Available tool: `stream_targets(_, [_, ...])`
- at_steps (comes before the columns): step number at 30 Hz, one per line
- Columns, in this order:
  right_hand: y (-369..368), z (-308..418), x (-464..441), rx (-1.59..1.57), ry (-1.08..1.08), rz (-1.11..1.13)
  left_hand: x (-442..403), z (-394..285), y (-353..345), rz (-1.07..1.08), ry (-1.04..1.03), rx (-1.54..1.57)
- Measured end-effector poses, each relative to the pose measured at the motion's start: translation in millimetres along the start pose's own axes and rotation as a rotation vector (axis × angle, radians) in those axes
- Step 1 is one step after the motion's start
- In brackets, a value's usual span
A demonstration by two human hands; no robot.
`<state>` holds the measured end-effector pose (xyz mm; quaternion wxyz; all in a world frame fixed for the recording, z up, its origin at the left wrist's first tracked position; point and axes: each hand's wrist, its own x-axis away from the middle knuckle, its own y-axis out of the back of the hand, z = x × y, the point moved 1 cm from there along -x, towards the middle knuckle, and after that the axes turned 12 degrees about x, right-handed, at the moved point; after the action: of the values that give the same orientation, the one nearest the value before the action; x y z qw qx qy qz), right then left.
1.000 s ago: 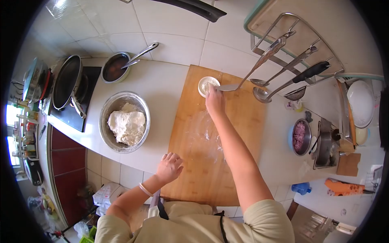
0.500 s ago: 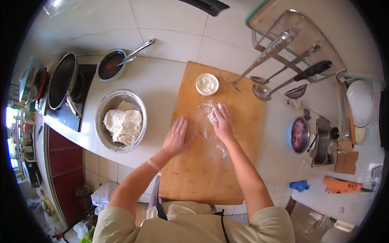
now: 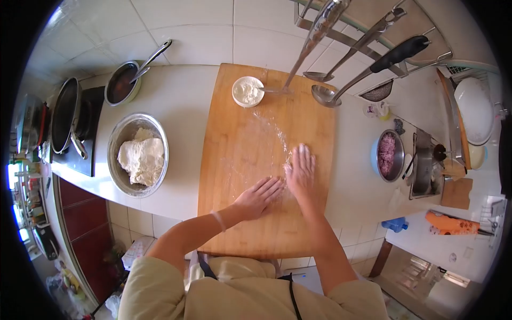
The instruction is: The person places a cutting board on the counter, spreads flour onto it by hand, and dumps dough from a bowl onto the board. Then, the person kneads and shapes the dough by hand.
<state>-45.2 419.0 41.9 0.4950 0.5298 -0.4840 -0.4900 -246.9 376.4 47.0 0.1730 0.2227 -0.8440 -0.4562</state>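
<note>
White flour (image 3: 281, 140) underhand, seemingly spreading it near the right of the wooden cutting board (image 3: 250, 234) with left hand (image 3: 258, 200) and right hand (image 3: 302, 170) unclenched, grasping nothing, beside dough (image 3: 141, 161) in a left-side metal bowl (image 3: 122, 134), apparently calling for light, level strokes.

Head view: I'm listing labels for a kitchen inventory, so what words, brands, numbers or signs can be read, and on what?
No text can be read.
Small tub: purple marks, too small to read.
Orange item: dark marks, too blurred to tell whether they are print.
</note>
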Motion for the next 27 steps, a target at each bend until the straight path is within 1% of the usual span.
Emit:
stream_targets(2, [-5.3, 35.0, -12.4, -0.039, 0.172, -0.024, 29.2, -1.1, 6.4, 0.038, 0.001, 0.022])
stream_targets(4, [3.6, 66.7, 20.0, -0.158, 0.371, 0.006, 37.6, 15.2, 29.4, -0.024, 0.430, 0.026])
stream_targets(5, [10.2, 68.2, 44.1, -0.160, 0.370, 0.010, 30.6, 23.7, 34.3, -0.020, 0.431, 0.028])
stream_targets(7, [22.2, 74.9, 86.7, -0.246, 0.512, 0.029, 16.2, 41.9, 39.1, -0.296, 0.346, -0.010])
stream_targets(8, [15.0, 66.5, 98.3, -0.249, 0.527, 0.030, 13.2, 38.8, 26.0, -0.302, 0.361, -0.012])
stream_targets(10, [-13.3, 31.2, 107.7, -0.463, 0.477, -0.122, -0.8, 21.0, -0.1, -0.380, 0.077, 0.347])
stream_targets(12, [-2.2, 28.0, 101.7, -0.933, -0.202, 0.298, 1.1, -11.0, -3.4, -0.422, 0.051, 0.454])
stream_targets(14, [58.1, 49.5, 70.4, -0.927, -0.019, -0.114, -8.6, -38.3, 3.5, -0.629, 0.487, 1.346])
stream_targets(15, [73.7, 59.6, 63.7, -0.921, 0.023, -0.226, -19.7, -54.9, 11.0, -0.759, 0.463, 1.617])
stream_targets(16, [77.7, 68.4, 59.3, -0.940, 0.024, -0.268, -28.5, -67.5, 19.9, -0.885, 0.407, 1.889])
stream_targets(17, [75.0, 70.9, 55.2, -1.037, -0.074, -0.192, -32.8, -73.2, 30.7, -0.924, 0.402, 1.868])
stream_targets(19, [64.1, 65.2, 44.6, -1.330, -0.383, 0.100, -36.8, -81.1, 49.0, -0.778, 0.310, 1.625])
stream_targets(20, [59.9, 62.5, 39.5, -1.450, -0.537, 0.251, -32.4, -76.7, 49.5, -0.805, 0.311, 1.612])
stream_targets(21, [56.8, 59.9, 38.3, -1.498, -0.642, 0.365, -25.7, -73.4, 48.8, -0.668, 0.360, 1.243])
stream_targets(22, [54.8, 60.2, 35.4, -1.488, -0.692, 0.431, -19.2, -70.0, 53.4, -0.525, 0.399, 0.875])
stream_targets(23, [53.6, 61.0, 32.1, -1.434, -0.674, 0.420, -10.5, -57.7, 59.1, -0.343, 0.438, 0.789])
stream_targets(24, [53.3, 61.0, 25.5, -1.355, -0.632, 0.394, 2.7, -49.9, 64.0, -0.360, 0.439, 0.783])
stream_targets(26, [52.8, 80.4, 2.8, -1.205, -0.387, 0.224, 38.7, -38.8, 77.5, -0.318, 0.295, 0.467])
stream_targets(27, [53.4, 93.2, -10.5, -1.049, -0.171, 0.056, 57.5, -28.9, 80.1, -0.555, 0.196, 0.538])
